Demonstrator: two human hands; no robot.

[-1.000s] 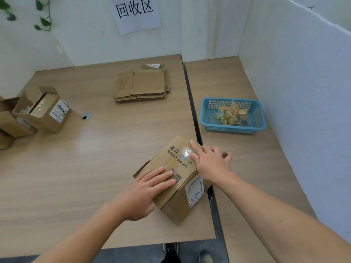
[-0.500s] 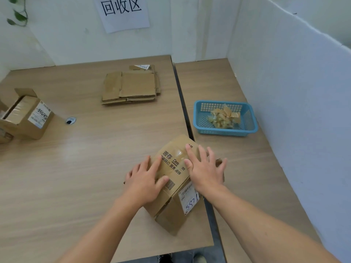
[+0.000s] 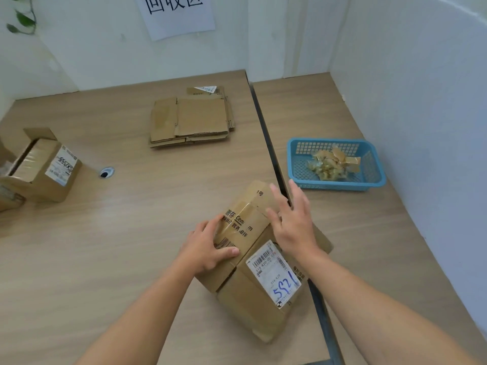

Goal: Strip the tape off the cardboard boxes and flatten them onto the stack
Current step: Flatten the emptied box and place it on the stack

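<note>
The wooden table (image 3: 110, 259) is filling most of the frame, with a second table (image 3: 369, 259) butting against it on the right. The cardboard box (image 3: 250, 306) you are working on is sitting at lower centre, at the right edge of the big table beside the dark gap, turned cornerwise to you. The stack (image 3: 195, 119) of flattened cardboard is lying at upper centre, well apart from it. More boxes (image 3: 44, 177) are sitting at the left edge of the frame, one with a flap standing up. The blue basket (image 3: 375, 164) is sitting right of centre on the second table, holding crumpled tape scraps (image 3: 329, 164).

Your left hand (image 3: 208, 248) is holding the box's top on its left side. Its grip is curled, fingers bent onto the shiny tape (image 3: 237, 214) and thumb lying across the top. Your right hand (image 3: 292, 227) is resting on the far part of the top, its grip spread, fingers straight and fanned. A white label (image 3: 276, 275) with blue handwriting is facing you on the box's near side.
</note>
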